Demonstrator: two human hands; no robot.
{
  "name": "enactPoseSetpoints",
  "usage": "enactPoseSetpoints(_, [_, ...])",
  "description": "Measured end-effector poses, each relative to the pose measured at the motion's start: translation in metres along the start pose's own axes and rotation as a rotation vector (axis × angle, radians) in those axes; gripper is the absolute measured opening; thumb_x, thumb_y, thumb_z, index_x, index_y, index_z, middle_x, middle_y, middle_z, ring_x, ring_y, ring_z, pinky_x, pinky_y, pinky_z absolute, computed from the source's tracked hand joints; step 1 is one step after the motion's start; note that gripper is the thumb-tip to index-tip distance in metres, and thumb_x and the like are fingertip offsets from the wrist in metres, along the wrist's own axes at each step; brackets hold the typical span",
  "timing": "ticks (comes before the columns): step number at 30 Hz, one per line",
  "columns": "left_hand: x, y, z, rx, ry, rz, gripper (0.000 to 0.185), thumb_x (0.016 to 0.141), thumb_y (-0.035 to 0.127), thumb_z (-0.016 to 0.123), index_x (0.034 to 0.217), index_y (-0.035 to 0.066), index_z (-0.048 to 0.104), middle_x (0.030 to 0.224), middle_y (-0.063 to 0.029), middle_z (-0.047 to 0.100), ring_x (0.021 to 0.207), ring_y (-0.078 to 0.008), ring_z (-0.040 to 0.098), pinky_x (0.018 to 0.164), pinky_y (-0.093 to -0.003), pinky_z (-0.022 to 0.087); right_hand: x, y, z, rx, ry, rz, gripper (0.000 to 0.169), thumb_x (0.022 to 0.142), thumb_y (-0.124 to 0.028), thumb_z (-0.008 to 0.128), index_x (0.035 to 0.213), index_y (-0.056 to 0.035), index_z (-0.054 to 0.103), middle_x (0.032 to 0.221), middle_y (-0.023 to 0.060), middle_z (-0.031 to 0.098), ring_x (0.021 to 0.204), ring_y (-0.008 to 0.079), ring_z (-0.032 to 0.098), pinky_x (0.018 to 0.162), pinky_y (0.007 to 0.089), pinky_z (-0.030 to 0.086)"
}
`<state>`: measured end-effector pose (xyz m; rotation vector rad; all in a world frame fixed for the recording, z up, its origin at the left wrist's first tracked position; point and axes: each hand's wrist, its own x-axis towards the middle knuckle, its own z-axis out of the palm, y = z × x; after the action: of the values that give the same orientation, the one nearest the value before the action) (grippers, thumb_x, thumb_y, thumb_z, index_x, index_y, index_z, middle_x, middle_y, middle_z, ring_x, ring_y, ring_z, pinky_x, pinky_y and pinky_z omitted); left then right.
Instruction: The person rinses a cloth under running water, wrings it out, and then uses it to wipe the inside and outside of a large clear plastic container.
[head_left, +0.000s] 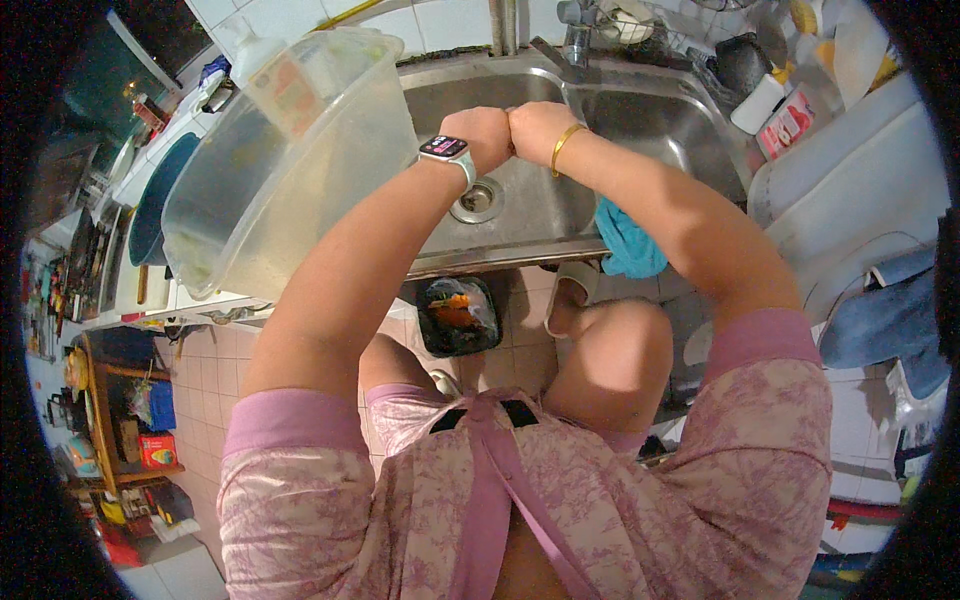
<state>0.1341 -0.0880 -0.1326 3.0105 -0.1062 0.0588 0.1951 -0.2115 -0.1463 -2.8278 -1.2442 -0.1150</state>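
Over the left basin of a stainless steel double sink (540, 202), my left hand (480, 133) and my right hand (541, 129) meet with their knuckles together. Both are curled into fists, backs towards me. Their fingers and palms are hidden, so whether anything is held inside does not show. A smartwatch (444, 148) is on my left wrist and a gold bangle (564, 150) on my right. Below my left hand lies the round drain (478, 199). A turquoise cloth (631, 240) hangs over the sink's front edge, beneath my right forearm.
A large translucent plastic tub (300, 172) stands tilted left of the sink. Behind the basins is a faucet (576, 45). Bottles and a red-and-white pack (786, 124) crowd the right side. On the tiled floor below sits a dark waste bin (459, 341) holding orange scraps.
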Motion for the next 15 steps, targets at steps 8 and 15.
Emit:
enactPoseSetpoints(8, [0.016, -0.012, 0.055, -0.153, -0.009, 0.090, 0.031, 0.080, 0.029, 0.063, 0.098, 0.005, 0.063, 0.090, -0.0231, 0.067, 0.084, -0.0440, 0.064, 0.074, -0.0477, 0.053, -0.004, 0.010, 0.031, -0.160, 0.099, -0.213, 0.017, 0.086, -0.015, 0.052, 0.095, -0.0041, 0.061, 0.080, 0.0153, 0.069, 0.074, 0.0342, 0.069, 0.062, 0.0449, 0.055])
enactPoseSetpoints(15, [0.008, -0.036, 0.097, -0.275, -0.082, 0.348, 0.039, 0.074, 0.027, 0.063, 0.100, -0.002, 0.062, 0.097, -0.0266, 0.066, 0.086, -0.0436, 0.062, 0.075, -0.0463, 0.051, -0.011, -0.008, 0.048, -0.205, -0.020, -0.248, 0.021, 0.087, -0.015, 0.049, 0.094, -0.0047, 0.066, 0.086, 0.0153, 0.071, 0.081, 0.0313, 0.070, 0.067, 0.0461, 0.055])
